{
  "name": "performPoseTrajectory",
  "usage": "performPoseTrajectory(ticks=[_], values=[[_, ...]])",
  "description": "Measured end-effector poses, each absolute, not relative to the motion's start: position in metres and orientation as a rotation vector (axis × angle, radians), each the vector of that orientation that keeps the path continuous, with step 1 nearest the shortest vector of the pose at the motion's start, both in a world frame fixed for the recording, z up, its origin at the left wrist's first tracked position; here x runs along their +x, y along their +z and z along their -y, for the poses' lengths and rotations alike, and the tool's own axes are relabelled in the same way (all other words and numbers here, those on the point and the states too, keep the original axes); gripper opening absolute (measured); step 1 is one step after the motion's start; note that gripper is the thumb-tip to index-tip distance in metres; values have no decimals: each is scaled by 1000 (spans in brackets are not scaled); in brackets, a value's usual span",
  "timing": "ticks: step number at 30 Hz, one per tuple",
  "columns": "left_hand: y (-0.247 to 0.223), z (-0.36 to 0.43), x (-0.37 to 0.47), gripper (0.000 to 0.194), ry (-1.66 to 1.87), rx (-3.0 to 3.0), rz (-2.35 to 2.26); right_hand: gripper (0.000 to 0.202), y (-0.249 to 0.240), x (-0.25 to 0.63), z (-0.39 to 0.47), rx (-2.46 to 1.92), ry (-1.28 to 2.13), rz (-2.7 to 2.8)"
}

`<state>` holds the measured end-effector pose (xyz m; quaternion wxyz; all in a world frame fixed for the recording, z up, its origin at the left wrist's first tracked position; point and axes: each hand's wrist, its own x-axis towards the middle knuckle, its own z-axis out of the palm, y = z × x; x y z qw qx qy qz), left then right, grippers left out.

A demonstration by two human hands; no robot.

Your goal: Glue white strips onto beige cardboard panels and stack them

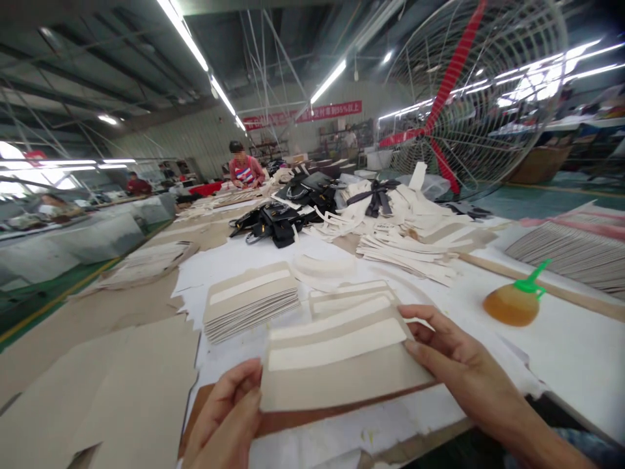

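Note:
Between my two hands is a beige fabric panel (336, 381) with two cream strips across its upper part. My left hand (227, 413) pinches its left edge, thumb in front. At the upper right edge, my right hand (449, 355) grips it between thumb and fingers. The panel is held over a brown board (288, 420), which shows below its lower edge. Just beyond lies a similar panel (351, 290), partly hidden by the held one. A neat stack of matching panels (251, 299) stands to the left of it.
A glue bottle (515, 303) with a green spout lies at right near a wooden strip (537, 280). Black bag pieces (278, 221) and loose cream strips (410, 254) pile up farther back. A large fan (469, 98) stands at upper right; a co-worker (244, 169) is at the far end.

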<state>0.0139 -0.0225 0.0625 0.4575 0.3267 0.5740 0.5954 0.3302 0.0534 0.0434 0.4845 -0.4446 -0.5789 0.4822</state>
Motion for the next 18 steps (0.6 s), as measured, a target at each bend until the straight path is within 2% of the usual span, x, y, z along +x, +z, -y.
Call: performPoseTrajectory(ticks=[4, 8, 13, 18], values=[[73, -32, 40, 50, 1411, 973, -1350, 44, 35, 345, -105, -1227, 1090, 1400], [53, -75, 55, 51, 1338, 1003, -1408, 37, 16, 349, -149, -1424, 942, 1434], [27, -81, 53, 48, 1187, 1109, -1526, 28, -7, 351, -167, -1515, 811, 1484], [24, -74, 52, 46, 1069, 1218, -1559, 25, -15, 356, -177, -1598, 688, 1508]])
